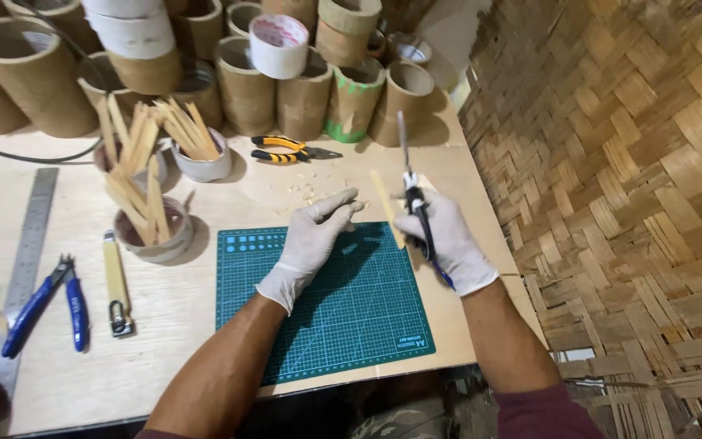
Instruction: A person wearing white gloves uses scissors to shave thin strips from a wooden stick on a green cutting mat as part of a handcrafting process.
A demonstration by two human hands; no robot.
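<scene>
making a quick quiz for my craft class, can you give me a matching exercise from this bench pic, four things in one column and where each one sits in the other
Things:
1. craft knife
2. blue-handled cutters
3. yellow-and-black pliers
4. metal ruler

Places:
A. flat along the far left of the table
B. in front of the cardboard tubes
C. in the gloved right hand
D. between the ruler and the cutting mat

Pairs: 1-C, 2-D, 3-B, 4-A
</scene>
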